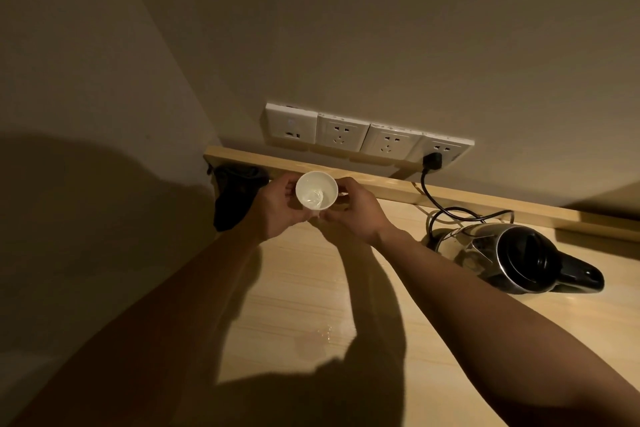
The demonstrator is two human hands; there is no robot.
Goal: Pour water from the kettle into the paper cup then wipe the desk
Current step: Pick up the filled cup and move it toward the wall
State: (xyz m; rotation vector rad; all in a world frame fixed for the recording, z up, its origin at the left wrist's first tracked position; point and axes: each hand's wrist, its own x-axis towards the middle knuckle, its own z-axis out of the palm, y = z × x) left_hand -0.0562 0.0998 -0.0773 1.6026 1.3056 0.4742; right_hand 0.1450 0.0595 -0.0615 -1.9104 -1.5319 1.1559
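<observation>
A white paper cup [317,190] with a little water at its bottom is near the back of the wooden desk [298,288]. My left hand [278,206] grips its left side and my right hand [353,210] grips its right side. A steel kettle [512,258] with a black lid and handle stands on the desk to the right, apart from both hands. A small patch of spilled water [320,334] glistens on the desk below the cup. A dark cloth [235,196] lies at the desk's back left corner, just left of my left hand.
A row of white wall sockets [367,137] sits above the desk's raised back ledge [450,196]. The kettle's black plug [433,160] is in the rightmost socket, and its cord [446,211] loops down behind the kettle. A wall runs along the desk's left.
</observation>
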